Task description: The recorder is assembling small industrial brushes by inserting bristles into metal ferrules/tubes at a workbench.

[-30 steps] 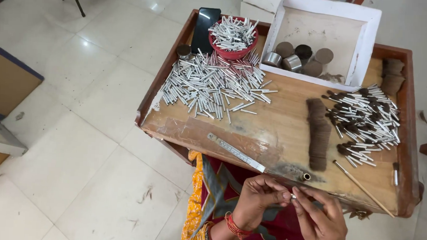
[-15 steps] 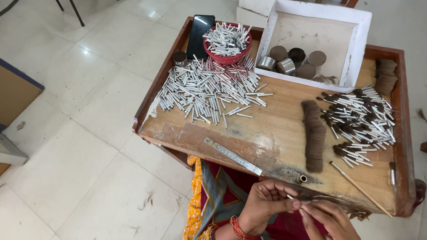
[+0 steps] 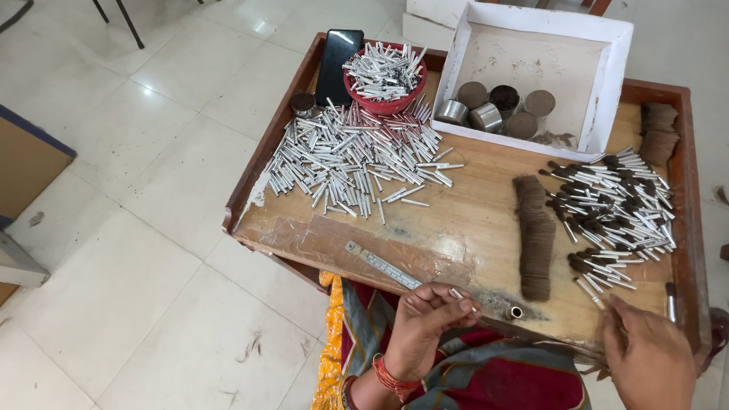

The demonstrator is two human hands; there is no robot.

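My left hand (image 3: pixel 426 325) is at the near edge of the wooden tray table (image 3: pixel 455 226), fingers pinched on a small silver metal tube (image 3: pixel 459 295). My right hand (image 3: pixel 649 361) has its fingers spread and held flat at the near right corner, next to a pile of silver tubes with dark brush tips (image 3: pixel 609 218). It holds nothing. A row of brown bristle (image 3: pixel 536 236) lies in the middle of the table. A large heap of bare silver tubes (image 3: pixel 355 155) covers the left part.
A red bowl (image 3: pixel 385 77) of silver tubes and a black phone (image 3: pixel 340 61) sit at the back left. A white box (image 3: pixel 537 77) with round tins stands at the back. A metal ruler (image 3: pixel 382 265) lies near the front edge. Tiled floor lies to the left.
My two hands were together over my lap, working one tube. Now they are apart: the right hand has moved out to the near right corner, the left keeps the tube.
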